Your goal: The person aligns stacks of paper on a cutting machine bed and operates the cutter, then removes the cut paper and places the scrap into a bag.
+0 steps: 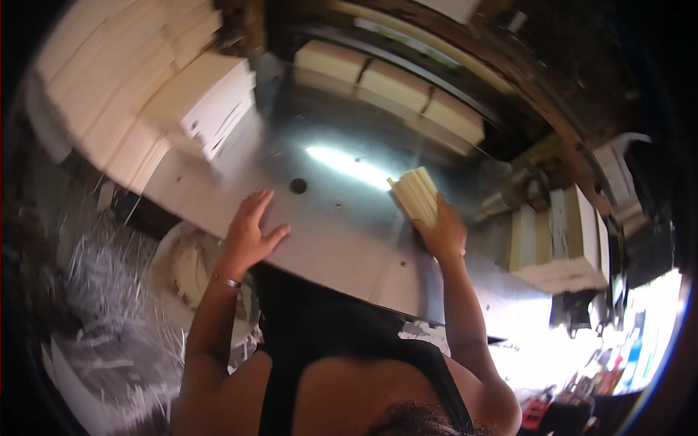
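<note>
My right hand (pixel 445 231) is wrapped round the near end of a small cream stack of paper (pixel 418 195). Ridges run along the stack's length, and it is tilted over the right part of a shiny metal table (pixel 342 254). Toward the table's near left edge, my left hand (pixel 251 231) has its fingers and thumb spread, with nothing in it. A dark round hole (pixel 298 186) in the table top lies just beyond that hand.
Three cream blocks of paper (pixel 392 87) line the table's far side, under a dark machine frame. Tall paper stacks (pixel 109 87) fill the far left; another stack (pixel 560 240) stands at right. Below the left edge are a round bin (pixel 163 272) and shredded strips (pixel 109 291).
</note>
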